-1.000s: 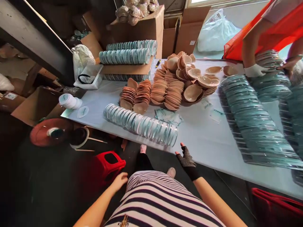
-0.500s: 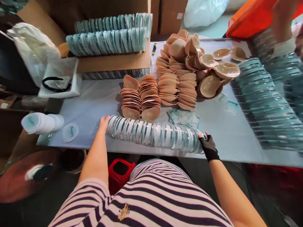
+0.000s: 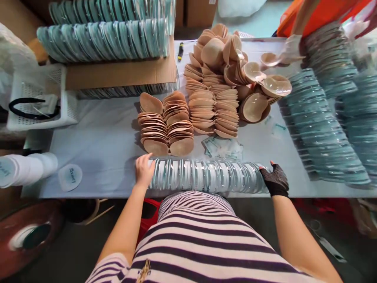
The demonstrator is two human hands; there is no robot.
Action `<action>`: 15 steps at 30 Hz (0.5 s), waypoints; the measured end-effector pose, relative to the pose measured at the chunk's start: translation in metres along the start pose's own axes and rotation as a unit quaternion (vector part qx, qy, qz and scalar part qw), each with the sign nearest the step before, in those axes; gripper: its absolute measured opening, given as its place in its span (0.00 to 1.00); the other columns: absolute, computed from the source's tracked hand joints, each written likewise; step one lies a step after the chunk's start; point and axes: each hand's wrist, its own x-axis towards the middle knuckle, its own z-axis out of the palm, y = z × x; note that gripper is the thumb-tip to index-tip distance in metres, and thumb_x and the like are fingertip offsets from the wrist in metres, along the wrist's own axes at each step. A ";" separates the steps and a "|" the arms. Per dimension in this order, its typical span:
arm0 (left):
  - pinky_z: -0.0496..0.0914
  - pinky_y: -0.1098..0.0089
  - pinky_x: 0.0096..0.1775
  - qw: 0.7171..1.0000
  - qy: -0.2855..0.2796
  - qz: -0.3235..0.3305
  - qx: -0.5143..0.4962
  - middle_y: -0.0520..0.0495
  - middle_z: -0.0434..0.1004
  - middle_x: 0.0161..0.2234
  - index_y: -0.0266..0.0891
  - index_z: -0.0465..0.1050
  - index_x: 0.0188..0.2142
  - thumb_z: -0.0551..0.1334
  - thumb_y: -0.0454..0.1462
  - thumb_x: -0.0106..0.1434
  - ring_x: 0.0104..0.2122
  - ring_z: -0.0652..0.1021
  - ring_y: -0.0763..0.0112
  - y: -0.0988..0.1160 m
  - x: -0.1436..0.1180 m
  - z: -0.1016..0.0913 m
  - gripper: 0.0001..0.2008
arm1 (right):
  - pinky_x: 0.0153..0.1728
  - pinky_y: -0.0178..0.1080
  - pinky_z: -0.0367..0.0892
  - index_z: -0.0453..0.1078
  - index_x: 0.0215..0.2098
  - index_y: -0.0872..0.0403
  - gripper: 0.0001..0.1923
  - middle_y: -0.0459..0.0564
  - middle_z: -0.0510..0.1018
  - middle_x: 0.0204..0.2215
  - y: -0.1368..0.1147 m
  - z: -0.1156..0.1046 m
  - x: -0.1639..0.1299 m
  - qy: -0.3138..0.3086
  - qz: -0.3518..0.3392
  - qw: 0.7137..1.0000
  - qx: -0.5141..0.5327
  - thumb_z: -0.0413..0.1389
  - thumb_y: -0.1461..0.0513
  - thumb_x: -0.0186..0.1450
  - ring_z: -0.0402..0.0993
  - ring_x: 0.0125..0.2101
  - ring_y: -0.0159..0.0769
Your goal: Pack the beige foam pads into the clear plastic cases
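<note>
A long row of clear plastic cases [image 3: 206, 175] with white inserts lies along the table's front edge. Cupped against its left end is my bare left hand [image 3: 144, 169], fingers bent over the cases. My right hand [image 3: 275, 179], in a black fingerless glove, presses the opposite end with its fingers curved around it. Between them the row is held together. Just behind it stand stacked beige bra cups [image 3: 167, 124], joined in pairs, and a second nested stack [image 3: 213, 110]. Small printed packets [image 3: 224, 147] lie partly fanned out behind the row.
Filled clear cases [image 3: 103, 41] stand in rows on cardboard at back left, beside a white basket [image 3: 70, 106]. White printed inserts [image 3: 26, 167] lie stacked at left. More cases [image 3: 332, 129] line the right side, where a co-worker's gloved hand [image 3: 291, 49] reaches over loose cups.
The row of cases has shifted right and lies straighter along the edge, both hands moving with it. The co-worker's gloved hand has moved left to the loose cups. My view has shifted.
</note>
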 end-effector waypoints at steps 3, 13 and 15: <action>0.64 0.58 0.55 0.985 -0.107 0.096 0.098 0.41 0.77 0.46 0.43 0.78 0.48 0.60 0.40 0.66 0.51 0.72 0.55 0.041 0.045 0.012 0.14 | 0.57 0.52 0.64 0.69 0.57 0.56 0.26 0.62 0.76 0.52 -0.087 0.028 -0.007 -0.002 -0.228 0.973 0.017 0.54 0.55 0.63 0.71 0.54 0.52; 0.45 0.46 0.64 0.936 -0.231 0.171 0.206 0.37 0.77 0.50 0.41 0.80 0.46 0.61 0.31 0.58 0.60 0.65 0.48 0.079 0.093 0.052 0.17 | 0.65 0.45 0.50 0.72 0.40 0.59 0.10 0.56 0.77 0.52 -0.338 0.128 -0.113 -0.278 -0.625 0.730 0.004 0.59 0.67 0.59 0.63 0.58 0.42; 0.38 0.42 0.65 0.938 -0.213 0.208 0.178 0.37 0.79 0.48 0.41 0.81 0.43 0.60 0.32 0.59 0.60 0.66 0.49 0.082 0.089 0.036 0.14 | 0.63 0.45 0.53 0.71 0.36 0.60 0.06 0.55 0.79 0.47 -0.344 0.124 -0.111 -0.295 -0.600 0.744 0.001 0.59 0.67 0.59 0.67 0.55 0.41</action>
